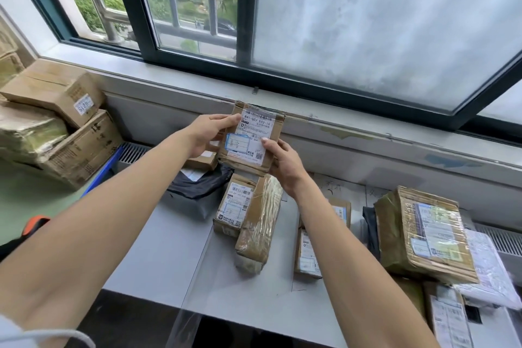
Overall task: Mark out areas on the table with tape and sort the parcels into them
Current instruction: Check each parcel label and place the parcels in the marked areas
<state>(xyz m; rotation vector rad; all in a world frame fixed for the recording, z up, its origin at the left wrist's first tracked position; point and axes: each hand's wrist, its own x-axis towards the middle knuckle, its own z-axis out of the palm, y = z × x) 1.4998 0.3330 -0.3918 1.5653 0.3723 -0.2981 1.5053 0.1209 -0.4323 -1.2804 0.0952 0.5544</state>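
Filling the top of the view is a dark-framed sliding window point(367, 22), frosted pane at R, trees visible thru the clear pane at L. Below it is a grey table point(158, 248) w/ parcels spread over its far & R parts. Off the table's L end sits a stack of brown cartons point(65, 110), tilted on one another. On the R of the table is a big flat cardboard parcel point(423, 234) wrapped in clear film, label up, lying on top of other pkgs incl. a white poly mailer point(491, 271). Mid-table, a long taped parcel point(260, 220) leans over a small labelled box point(233, 206), touching it; behind them lies a black poly bag point(197, 182). Just R of those, partly under the R forearm, are more small boxes point(306, 254). Held up above the mid-table group, clear of the surface & in front of the sill, is a small brown parcel point(251, 138), white shipping label facing the camera. L hand point(204, 135) grasps its L edge, thumb on the front near the top corner; R hand point(284, 164) grasps its lower R corner, thumb on the label. A strip of clear tape point(195, 285) runs across the table from the front edge toward the small labelled box, near end reaching past the front edge.
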